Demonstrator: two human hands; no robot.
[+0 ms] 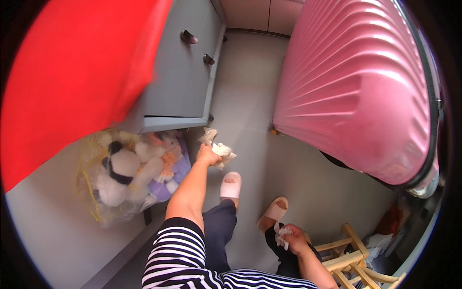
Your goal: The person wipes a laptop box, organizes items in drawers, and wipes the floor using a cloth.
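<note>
My left hand (209, 155) reaches forward over the floor, closed on crumpled white tissue (223, 151). Just beyond its fingers shows a small crinkled packet (208, 135); whether the hand grips this as well is hard to tell. Low at the right, near my knee, my right hand (296, 240) holds another crumpled piece of tissue (283, 235). Left of my left forearm lies a clear plastic bag (104, 216) of soft toys, among them a black-and-white panda plush (124, 164).
A grey cabinet (180, 86) with dark handles stands at the upper left, partly behind a red surface (72, 72). A large pink ribbed suitcase (325, 119) is at the right. A wooden rack or stool (343, 262) and a white plastic bag (377, 245) are at the lower right.
</note>
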